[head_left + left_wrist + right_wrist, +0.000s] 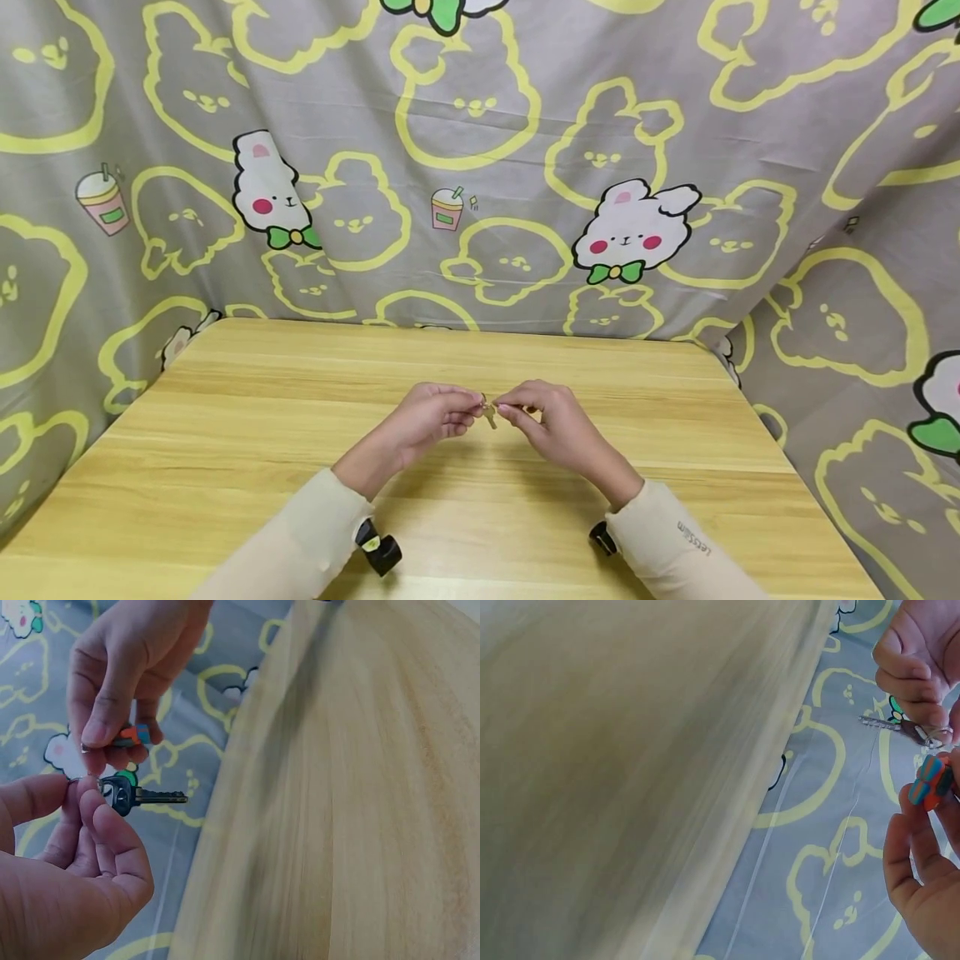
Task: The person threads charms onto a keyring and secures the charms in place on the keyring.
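Above the table, my left hand [431, 421] pinches a metal key ring [939, 738] between thumb and fingers. A key [491, 417] with a dark head hangs from that ring, its toothed blade [165, 797] sticking out sideways in the left wrist view. My right hand [553, 425] is close beside it, thumb and fingertips pinching a small orange and blue trinket [135, 736]. In the right wrist view the trinket [926, 780] shows blue, striped lobes and lies just below the ring. Fingers hide whether trinket and ring are joined.
A light wood-grain table [465, 533] lies under both hands. Behind it and at both sides hangs a grey curtain [510, 192] with yellow animal outlines. Black wrist-worn devices [378, 550] sit at both sleeve cuffs.
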A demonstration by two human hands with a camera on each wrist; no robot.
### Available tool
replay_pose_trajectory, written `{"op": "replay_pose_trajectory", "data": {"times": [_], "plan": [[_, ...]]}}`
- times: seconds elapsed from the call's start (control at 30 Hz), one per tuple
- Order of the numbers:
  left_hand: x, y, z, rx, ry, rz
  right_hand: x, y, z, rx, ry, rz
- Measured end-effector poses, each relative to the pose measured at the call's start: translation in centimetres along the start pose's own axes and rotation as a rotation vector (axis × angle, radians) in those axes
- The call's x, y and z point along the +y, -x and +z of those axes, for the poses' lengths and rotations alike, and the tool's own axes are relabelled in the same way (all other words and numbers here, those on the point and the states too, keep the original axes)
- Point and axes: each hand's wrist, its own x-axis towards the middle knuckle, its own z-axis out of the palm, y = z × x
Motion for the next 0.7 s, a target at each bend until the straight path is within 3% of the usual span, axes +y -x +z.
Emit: {"op": "replay_pose_trajectory", "data": {"times": [0.43,0.6,0.7], "plan": [[-0.05,-0.14,-0.24,-0.114,-0.072,0.032,0.44,-0.33,0.49,0.066,-0.046,0.064],[-0.08,-0.3,-0.43,-0.129,-0.15,0.055,0.49,-0.37,0.46,0.08,-0.065,0.077],[-0.09,-0.37,-0.64,-0.112,-0.25,0.107,0.65,-0.36,0.35,0.095,-0.07,0.079]]}}
